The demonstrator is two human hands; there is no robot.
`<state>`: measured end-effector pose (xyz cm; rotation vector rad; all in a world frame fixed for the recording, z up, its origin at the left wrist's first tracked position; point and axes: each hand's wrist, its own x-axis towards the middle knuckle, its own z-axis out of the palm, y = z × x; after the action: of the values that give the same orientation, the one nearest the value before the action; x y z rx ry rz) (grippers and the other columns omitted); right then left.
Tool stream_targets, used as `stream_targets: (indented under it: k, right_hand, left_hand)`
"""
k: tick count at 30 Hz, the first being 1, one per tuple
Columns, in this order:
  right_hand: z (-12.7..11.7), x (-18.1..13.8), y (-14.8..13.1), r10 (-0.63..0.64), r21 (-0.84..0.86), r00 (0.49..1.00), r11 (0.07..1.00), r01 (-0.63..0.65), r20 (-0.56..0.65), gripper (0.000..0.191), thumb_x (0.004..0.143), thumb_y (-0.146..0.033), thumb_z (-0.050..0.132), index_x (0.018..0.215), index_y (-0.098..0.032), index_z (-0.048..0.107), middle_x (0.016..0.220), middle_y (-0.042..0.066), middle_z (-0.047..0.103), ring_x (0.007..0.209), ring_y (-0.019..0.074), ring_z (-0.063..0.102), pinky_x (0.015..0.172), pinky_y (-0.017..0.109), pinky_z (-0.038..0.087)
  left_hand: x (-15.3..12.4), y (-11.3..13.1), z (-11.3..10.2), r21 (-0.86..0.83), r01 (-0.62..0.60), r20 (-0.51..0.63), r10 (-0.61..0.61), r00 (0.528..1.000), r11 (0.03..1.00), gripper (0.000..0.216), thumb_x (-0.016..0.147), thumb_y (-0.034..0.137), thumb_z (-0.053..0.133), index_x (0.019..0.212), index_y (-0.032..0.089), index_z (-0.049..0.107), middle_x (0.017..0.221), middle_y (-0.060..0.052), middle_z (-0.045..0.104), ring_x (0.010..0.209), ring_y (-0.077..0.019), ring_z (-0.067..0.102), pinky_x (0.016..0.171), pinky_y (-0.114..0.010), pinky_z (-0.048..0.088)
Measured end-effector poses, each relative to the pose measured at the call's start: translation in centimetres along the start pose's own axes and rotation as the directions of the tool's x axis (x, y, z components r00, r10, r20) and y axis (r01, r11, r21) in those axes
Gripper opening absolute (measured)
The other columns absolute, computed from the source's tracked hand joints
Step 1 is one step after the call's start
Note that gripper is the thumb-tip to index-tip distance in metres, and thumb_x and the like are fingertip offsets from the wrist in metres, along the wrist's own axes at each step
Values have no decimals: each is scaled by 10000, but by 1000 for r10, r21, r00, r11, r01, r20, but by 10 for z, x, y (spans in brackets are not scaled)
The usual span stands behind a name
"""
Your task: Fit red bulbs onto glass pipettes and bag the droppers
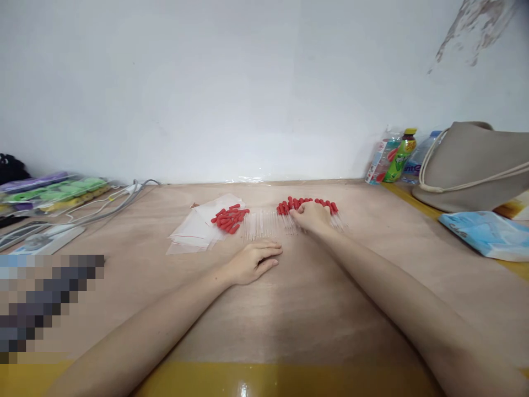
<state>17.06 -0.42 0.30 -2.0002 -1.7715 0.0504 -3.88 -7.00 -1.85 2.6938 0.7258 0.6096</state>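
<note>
- Looks to be busy with a row of thin clear tubes (260,225), lying side by side around the middle of the worktop (264,325), closer to the far edge than the near one.
- Step in hand, as best guess: working at the red-ended stretch of that row with the right hand (313,216).
- Probably calls for a light fingertip touch next, without rolling neighbouring tubes out of line.
- See-through and slim; bare toward the left, tipped with red bulbs (296,204) toward the right, red ends facing the far edge.
- Got right thumb and forefinger drawn together beside the red ends; can't tell about anything pinched between.
- Got the left hand (253,263) palm down on the worktop just nearside of the bare tubes, fingers loosely out, thumb apart, gripping nothing visible.
- Just left of the tubes, can spot a loose red heap (226,223) on flimsy plastic bags (190,237).
- Farther out: power strip (53,238) by the left edge, bottles (400,159) near the far right corner, blue packet (481,234) along the right edge.
</note>
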Motion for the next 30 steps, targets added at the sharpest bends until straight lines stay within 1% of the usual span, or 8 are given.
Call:
stream_targets:
  k: [6,10,12,14,17,21,27,30]
  right_hand:
    - [10,4,-1,2,-35,1000,999,-2,-11,356,751,-459,464,576,-185,609,689,60,650,717,210,570,757,368,292]
    - [11,-7,-11,-82,-20,996,997,81,-40,302,765,-445,455,688,-204,620,730,30,662,729,189,570,781,366,257]
    - [13,-13,-20,-137,-25,991,990,137,2,278,772,-428,455,721,-216,627,767,23,669,763,184,572,793,359,243]
    - [16,-17,-30,-152,-49,987,987,155,53,272,775,-406,455,729,-211,639,785,42,671,797,191,576,805,359,232]
    - [18,-18,-41,-115,-90,990,988,123,85,275,772,-362,458,741,-171,654,790,96,668,807,218,585,813,379,225]
    - [16,-15,-51,-72,-120,990,989,86,122,246,759,-291,471,803,-137,657,818,144,666,799,239,599,794,393,242]
    - [16,-9,-57,-35,-114,984,992,56,175,227,745,-274,486,815,-145,659,843,143,668,802,247,610,776,394,276]
    - [18,-9,-56,-27,-103,983,994,47,184,233,747,-287,482,816,-151,658,838,136,670,799,244,611,785,396,283]
  left_hand:
    - [0,-1,0,-14,-14,-18,14,1000,1000,318,856,267,460,1133,161,576,1179,-104,577,1119,-193,512,978,-367,400]
    - [0,-1,1,-21,-16,-28,16,999,1000,309,854,266,464,1119,164,585,1166,-102,585,1104,-193,521,971,-371,404]
    - [0,0,1,-21,-14,-34,14,999,1000,310,854,266,463,1120,163,583,1167,-102,584,1101,-192,522,968,-370,407]
    - [-1,0,1,-19,-13,-34,13,999,1000,313,856,262,460,1124,154,580,1169,-105,581,1104,-188,518,968,-361,407]
    - [0,1,0,-13,-19,-30,18,999,1000,315,859,259,452,1121,140,579,1160,-111,583,1098,-185,520,963,-349,411]
    - [1,3,-1,-18,-33,-30,32,999,999,300,863,249,441,1111,158,581,1153,-100,585,1083,-186,526,945,-359,422]
    - [1,2,0,-31,-34,-31,33,999,999,300,861,249,441,1118,168,575,1154,-97,581,1089,-191,518,945,-367,417]
    - [1,3,1,-32,-37,-36,36,999,999,293,862,250,438,1106,169,579,1140,-92,584,1070,-183,525,932,-347,421]
